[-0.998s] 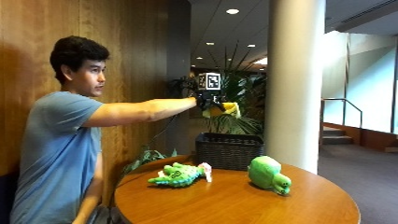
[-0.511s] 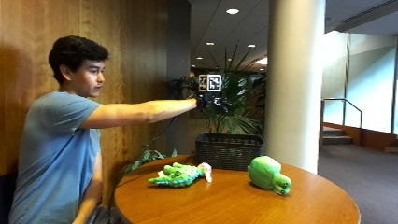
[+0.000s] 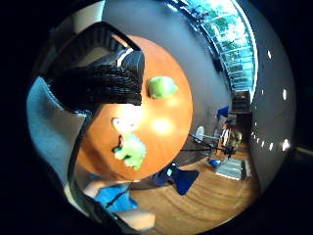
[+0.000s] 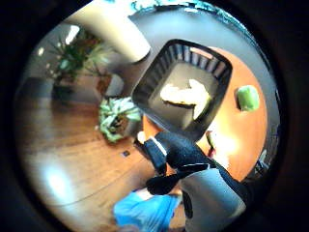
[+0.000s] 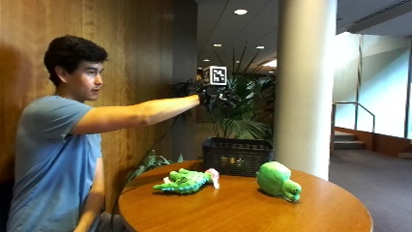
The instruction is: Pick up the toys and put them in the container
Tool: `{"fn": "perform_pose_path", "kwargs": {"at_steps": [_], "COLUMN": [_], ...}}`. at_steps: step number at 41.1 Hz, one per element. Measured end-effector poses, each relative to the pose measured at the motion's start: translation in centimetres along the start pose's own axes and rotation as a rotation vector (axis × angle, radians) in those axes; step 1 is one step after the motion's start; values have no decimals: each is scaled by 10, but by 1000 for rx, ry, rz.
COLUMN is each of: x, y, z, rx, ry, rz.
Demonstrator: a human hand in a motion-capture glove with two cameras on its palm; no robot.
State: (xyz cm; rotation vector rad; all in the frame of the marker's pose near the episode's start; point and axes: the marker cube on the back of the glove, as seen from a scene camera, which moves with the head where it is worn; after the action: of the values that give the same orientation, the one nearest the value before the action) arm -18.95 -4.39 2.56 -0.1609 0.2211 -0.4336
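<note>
R hand (image 5: 217, 98) high above basket (image 5: 237, 155), fingers relaxed, empty. Yellow toy (image 4: 187, 95) in basket; green dino (image 5: 184, 181), green turtle (image 5: 278, 180) on tabletop (image 5: 244, 208) beside basket.

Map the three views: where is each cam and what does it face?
Outside view: beside the table, level with the person, facing the hand raised over the black basket, with the green dinosaur toy and the green turtle toy on the tabletop; arm and torso show.
Thumb side palm view: looks down into the basket, where a yellow toy lies; gloved fingers show.
Little finger side palm view: looks down at the table; black strap shows.
Shared: all three show the turtle toy.
</note>
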Motion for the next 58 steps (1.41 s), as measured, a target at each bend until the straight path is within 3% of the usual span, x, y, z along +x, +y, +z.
{"fn": "perform_pose_path", "kwargs": {"at_steps": [4,15,18,24,31,51,56,58], "x": [-32,26,41,80,98,106,103,101], "y": [-9,39,51,94,117,173,176,182], "z": [-17,-9,0,36,68,166,201,213], "rx": [1,-31,-49,-83,-130,-233,-284,-307], "ry": [-16,4,-63,-64,-75,-87,-47,-60], "rz": [0,106,214,91,158,130,293,223]}}
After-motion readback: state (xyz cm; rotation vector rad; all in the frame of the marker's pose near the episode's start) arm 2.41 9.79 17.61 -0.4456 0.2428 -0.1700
